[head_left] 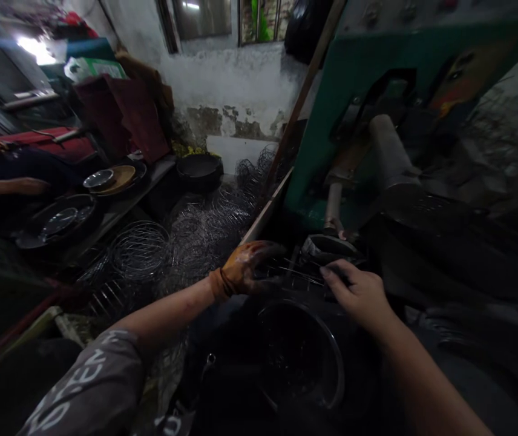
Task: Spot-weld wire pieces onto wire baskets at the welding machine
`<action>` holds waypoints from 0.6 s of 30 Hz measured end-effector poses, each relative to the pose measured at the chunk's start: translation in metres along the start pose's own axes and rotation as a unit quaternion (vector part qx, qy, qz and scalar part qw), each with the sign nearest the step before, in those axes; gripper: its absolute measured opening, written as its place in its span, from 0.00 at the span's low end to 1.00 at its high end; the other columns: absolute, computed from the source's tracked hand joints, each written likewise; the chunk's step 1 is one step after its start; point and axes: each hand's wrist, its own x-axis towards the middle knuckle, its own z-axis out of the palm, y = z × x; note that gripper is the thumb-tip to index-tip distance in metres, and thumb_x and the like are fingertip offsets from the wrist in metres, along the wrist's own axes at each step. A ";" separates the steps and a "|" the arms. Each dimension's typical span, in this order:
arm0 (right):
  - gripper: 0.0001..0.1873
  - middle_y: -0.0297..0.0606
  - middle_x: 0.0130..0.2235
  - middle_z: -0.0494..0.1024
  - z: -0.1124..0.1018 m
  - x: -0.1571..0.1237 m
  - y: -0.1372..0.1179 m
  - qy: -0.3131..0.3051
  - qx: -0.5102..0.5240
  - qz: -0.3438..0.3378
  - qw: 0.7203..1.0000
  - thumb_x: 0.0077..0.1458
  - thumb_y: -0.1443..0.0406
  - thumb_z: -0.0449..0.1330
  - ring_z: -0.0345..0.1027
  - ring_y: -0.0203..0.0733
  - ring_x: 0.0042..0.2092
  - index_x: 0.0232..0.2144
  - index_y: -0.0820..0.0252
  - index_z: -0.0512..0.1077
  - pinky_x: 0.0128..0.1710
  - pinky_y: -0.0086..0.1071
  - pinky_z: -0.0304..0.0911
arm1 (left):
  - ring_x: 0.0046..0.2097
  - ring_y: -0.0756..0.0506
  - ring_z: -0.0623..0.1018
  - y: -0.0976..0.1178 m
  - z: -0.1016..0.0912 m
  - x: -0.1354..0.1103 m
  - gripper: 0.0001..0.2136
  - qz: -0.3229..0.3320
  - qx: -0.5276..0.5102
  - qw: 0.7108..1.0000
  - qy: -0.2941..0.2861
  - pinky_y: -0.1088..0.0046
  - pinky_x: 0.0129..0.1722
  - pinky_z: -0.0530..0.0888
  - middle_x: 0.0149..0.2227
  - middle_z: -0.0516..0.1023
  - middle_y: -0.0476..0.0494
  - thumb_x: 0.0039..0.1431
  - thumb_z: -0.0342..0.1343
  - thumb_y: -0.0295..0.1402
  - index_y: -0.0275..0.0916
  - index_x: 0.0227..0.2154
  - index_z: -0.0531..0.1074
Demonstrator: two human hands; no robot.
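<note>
My left hand [246, 267], in a stained orange glove, rests on a thin wire piece [296, 270] lying at the base of a green press machine [377, 85]. My right hand [354, 290], bare, pinches the right side of the same wire piece with its fingertips. Just behind the wire sits the machine's dark die [329, 247] under a grey cylinder [388, 154]. Below both hands stands a dark round metal bowl [307, 357]. The scene is dim and the wire's exact shape is hard to make out.
A heap of round wire frames [190, 233] covers the floor on the left. Dark pans and plates [62, 218] lie on a bench at the left, where another person's arm [11, 186] reaches in. A black basin [199, 169] stands by the peeling wall.
</note>
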 end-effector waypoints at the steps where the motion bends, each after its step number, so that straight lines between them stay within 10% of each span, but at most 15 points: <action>1: 0.15 0.36 0.25 0.79 0.001 0.001 0.001 0.009 -0.001 -0.001 1.000 0.63 0.52 0.54 0.76 0.47 0.26 0.32 0.52 0.75 0.29 0.35 0.69 | 0.56 0.37 0.79 0.002 0.002 0.003 0.29 -0.009 0.005 1.000 0.004 0.60 0.59 0.75 0.54 0.80 0.36 0.59 0.65 0.51 0.38 0.57 0.76; 12: 0.15 0.34 0.25 0.79 -0.007 -0.001 -0.003 -0.066 0.022 -0.001 0.998 0.63 0.53 0.54 0.74 0.44 0.26 0.31 0.52 0.74 0.28 0.33 0.68 | 0.40 0.45 0.81 -0.003 -0.021 0.033 0.09 -0.013 0.070 0.973 -0.221 0.73 0.44 0.74 0.38 0.83 0.43 0.61 0.64 0.38 0.38 0.38 0.83; 18: 0.14 0.34 0.24 0.77 -0.015 -0.001 0.008 0.018 0.032 0.017 0.999 0.61 0.53 0.56 0.73 0.44 0.25 0.31 0.52 0.75 0.28 0.33 0.68 | 0.48 0.41 0.81 0.004 -0.011 0.004 0.14 -0.059 -0.135 0.988 -0.048 0.65 0.50 0.78 0.48 0.82 0.36 0.62 0.60 0.38 0.37 0.47 0.80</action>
